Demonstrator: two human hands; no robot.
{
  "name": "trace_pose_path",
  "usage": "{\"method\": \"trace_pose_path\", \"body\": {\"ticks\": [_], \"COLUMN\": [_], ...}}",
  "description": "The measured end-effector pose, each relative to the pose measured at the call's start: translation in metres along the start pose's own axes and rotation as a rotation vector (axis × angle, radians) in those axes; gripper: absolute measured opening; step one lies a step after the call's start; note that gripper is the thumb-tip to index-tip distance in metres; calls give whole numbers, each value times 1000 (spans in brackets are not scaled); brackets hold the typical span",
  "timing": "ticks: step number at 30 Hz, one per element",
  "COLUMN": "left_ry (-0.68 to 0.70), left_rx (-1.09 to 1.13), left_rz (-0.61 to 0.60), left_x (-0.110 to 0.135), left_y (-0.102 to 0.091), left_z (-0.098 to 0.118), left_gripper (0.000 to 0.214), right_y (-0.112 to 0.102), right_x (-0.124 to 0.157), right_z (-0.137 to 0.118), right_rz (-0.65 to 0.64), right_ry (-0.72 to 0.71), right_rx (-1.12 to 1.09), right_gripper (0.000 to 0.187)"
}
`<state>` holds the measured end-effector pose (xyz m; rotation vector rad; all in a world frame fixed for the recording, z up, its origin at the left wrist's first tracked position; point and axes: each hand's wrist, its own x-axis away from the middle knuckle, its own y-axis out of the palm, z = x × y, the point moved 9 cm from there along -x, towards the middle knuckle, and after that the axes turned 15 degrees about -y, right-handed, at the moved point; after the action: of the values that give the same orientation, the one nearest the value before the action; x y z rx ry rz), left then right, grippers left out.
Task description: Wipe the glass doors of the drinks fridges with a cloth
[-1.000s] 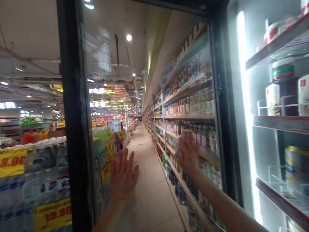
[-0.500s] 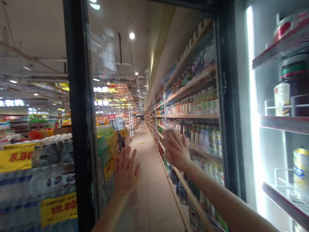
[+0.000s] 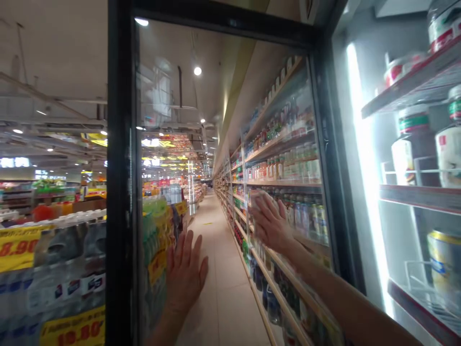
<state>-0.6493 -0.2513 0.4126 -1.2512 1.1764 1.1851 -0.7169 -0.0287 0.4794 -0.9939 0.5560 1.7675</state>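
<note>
- Cloth [image 3: 262,196], pale, lies under and just past the right hand's [image 3: 273,226] fingertips, against the door [image 3: 120,192].
- That hand is spread flat over it; whether it grips, I cannot tell.
- Left hand [image 3: 186,271]: fingers apart, up at the glass.

Clear glass [image 3: 160,91] looks smooth and glossy inside a dark door frame [image 3: 120,202] with a satin finish, while the pale wad [image 3: 262,195] seems soft and matt, cloth or paper, the shelf edges [image 3: 281,182] wood-like, the floor [image 3: 230,307] smooth and faintly shiny, and the wrapped bottles [image 3: 68,274] shiny clear plastic.
</note>
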Motion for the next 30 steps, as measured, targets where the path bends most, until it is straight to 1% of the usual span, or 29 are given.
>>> {"method": "trace_pose_path", "body": {"ticks": [1, 2, 3, 5, 6, 7, 8, 9, 10, 12, 13, 14, 15, 16, 17, 19, 20, 21, 22, 23, 24, 25, 27, 28, 29, 30], "left_ry": [4, 10, 16, 19, 17, 11, 6, 3, 2, 3, 7, 12, 17, 22, 29, 35, 28, 12, -10, -40, -64, -81, -105, -114, -121, -125], "left_rx": [1, 0, -2, -7, -10, -9, -7, -3, 0, 2, 1, 1, 1, 0, -1, -8, -10, -9, -7, -3, 1, 5, 9, 11, 12, 11], "left_rz": [3, 9, 13, 19, 19, 21, 21, 22, 24, 26, 26, 27, 29, 28, 20, -7, -14, -11, 2, 18, 32, 45, 60, 67, 72, 74], "left_x": [0, 0, 0, 0, 0, 0, -1, 0, 0, 1, 2, 3, 4, 3, 1, -13, -26, -42, -60, -80, -99, -116, -140, -146, -149, -150], "left_y": [0, 0, -1, -1, -1, -1, -1, -1, -1, 0, 0, 0, -2, -3, -5, -8, -9, -10, -12, -12, -12, -11, -10, -10, -10, -11], "left_z": [0, 0, 0, 1, 2, 2, 2, 2, 2, 2, 1, 1, 0, 0, 1, 3, 5, 7, 8, 10, 12, 15, 20, 22, 24, 25], "left_gripper": [70, 69, 69, 69, 69, 69, 69, 69, 69, 69, 69, 69, 69, 69, 69, 66, 64, 61, 58, 57, 56, 56, 55, 55, 55, 55], "right_y": [0, -2, -5, -14, -18, -20, -21, -19, -15, -6, -2, 0, 0, 0, -2, -8, -12, -14, -16, -17, -17, -16, -10, -9, -8, -10], "right_x": [3, 10, 20, 45, 56, 62, 59, 49, 35, 9, 0, -4, -5, -4, 1, 14, 21, 26, 27, 25, 18, 9, -10, -14, -16, -15], "right_z": [1, 14, 38, 95, 116, 127, 128, 119, 101, 53, 30, 15, 9, 15, 30, 76, 98, 115, 124, 124, 118, 105, 73, 62, 62, 73], "right_rz": [3, 15, 38, 97, 122, 137, 139, 122, 94, 44, 28, 22, 20, 22, 28, 58, 78, 94, 111, 123, 125, 116, 73, 52, 39, 44], "right_ry": [-18, 39, 165, 510, 659, 746, 756, 694, 578, 290, 168, 79, 36, 45, 107, 335, 458, 557, 619, 633, 592, 499, 234, 127, 78, 108], "right_rx": [7, 27, 59, 121, 143, 156, 158, 148, 131, 86, 66, 54, 53, 62, 81, 129, 148, 159, 165, 166, 158, 141, 85, 58, 39, 32], "right_gripper": [42, 42, 43, 47, 50, 52, 53, 53, 52, 49, 47, 45, 44, 44, 44, 47, 49, 50, 51, 52, 53, 53, 52, 51, 50, 49]}}
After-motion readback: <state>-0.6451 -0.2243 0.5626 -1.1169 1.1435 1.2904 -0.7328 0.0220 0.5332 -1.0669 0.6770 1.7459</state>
